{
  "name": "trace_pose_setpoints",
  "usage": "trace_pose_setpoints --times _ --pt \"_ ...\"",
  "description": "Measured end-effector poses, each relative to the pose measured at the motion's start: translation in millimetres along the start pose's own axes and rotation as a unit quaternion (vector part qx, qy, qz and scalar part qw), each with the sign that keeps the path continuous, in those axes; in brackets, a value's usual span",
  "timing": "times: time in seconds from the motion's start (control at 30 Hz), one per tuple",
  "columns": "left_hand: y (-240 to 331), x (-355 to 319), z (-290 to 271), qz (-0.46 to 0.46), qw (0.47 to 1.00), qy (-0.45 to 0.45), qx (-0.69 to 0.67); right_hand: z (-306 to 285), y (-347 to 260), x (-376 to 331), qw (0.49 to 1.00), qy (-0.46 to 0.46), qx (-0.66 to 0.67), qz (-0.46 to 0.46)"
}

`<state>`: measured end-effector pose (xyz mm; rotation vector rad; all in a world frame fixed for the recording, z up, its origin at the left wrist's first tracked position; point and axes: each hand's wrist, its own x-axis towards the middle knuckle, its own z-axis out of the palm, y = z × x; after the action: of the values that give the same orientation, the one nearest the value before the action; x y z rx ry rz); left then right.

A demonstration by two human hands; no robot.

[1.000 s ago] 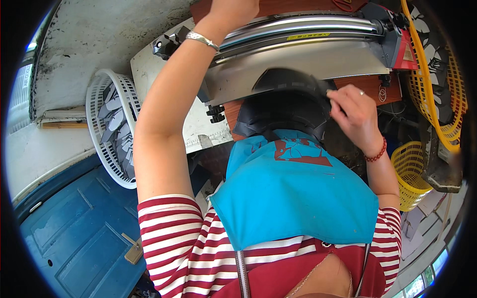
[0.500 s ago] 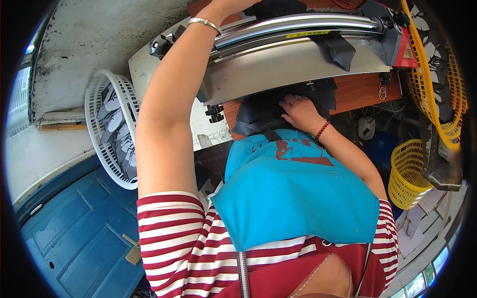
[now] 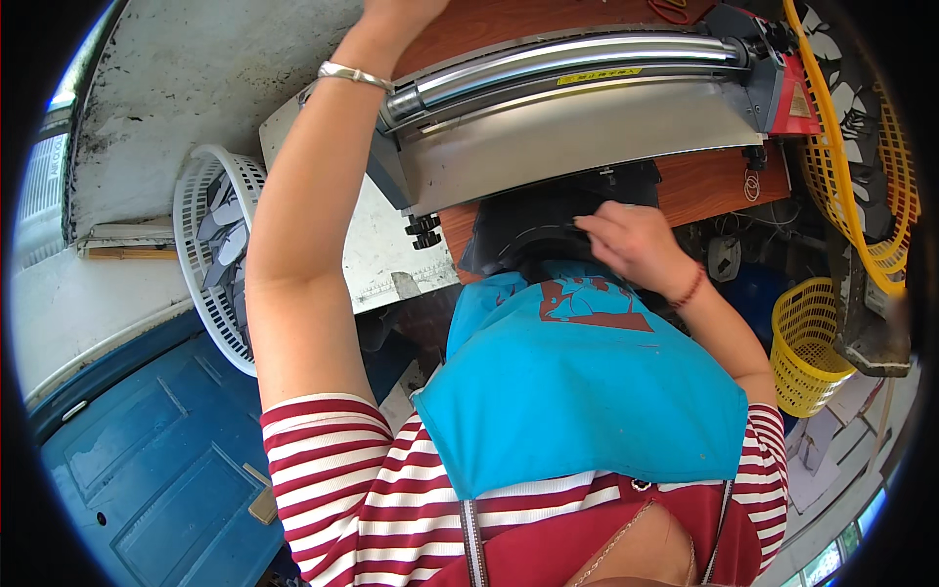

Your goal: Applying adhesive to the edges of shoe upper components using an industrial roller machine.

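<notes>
My left arm reaches up past the left end of a roller machine [image 3: 577,73] with a shiny metal roller and a sloping metal plate [image 3: 548,137]. Its hand [image 3: 403,12] is cut off by the top edge, so the fingers cannot be made out. Over a heap of dark, flat, flexible pieces [image 3: 528,220] below the plate's near edge, my right hand [image 3: 641,245] is closed with its fingers curled together. Whatever it may pinch is too dark against the heap to name. The heap lies between the plate and my blue apron [image 3: 587,391].
A white basket [image 3: 191,245] of grey and white cut pieces stands at the left. On the right are a yellow basket [image 3: 895,176] with similar pieces and a smaller yellow basket [image 3: 807,377]. Red-handled scissors [image 3: 670,10] lie behind the machine on the brown tabletop [image 3: 724,191].
My left hand has moved left and farther up. My right hand has lifted off the dark pieces and shifted right, its fingers curling. The dark piece on the metal plate is gone from there.
</notes>
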<state>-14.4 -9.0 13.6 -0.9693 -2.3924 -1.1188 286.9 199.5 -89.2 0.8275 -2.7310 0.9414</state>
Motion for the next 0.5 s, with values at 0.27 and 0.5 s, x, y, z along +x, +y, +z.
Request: trace_pose_setpoints --times 0.27,0.5 --pt "-19 -34 64 -0.106 0.917 -0.354 0.149 -50 33 49 0.967 0.117 -0.218 0.057" --pt "-16 -25 55 -0.176 0.933 -0.31 0.048 54 30 4 0.998 -0.024 -0.062 0.011"
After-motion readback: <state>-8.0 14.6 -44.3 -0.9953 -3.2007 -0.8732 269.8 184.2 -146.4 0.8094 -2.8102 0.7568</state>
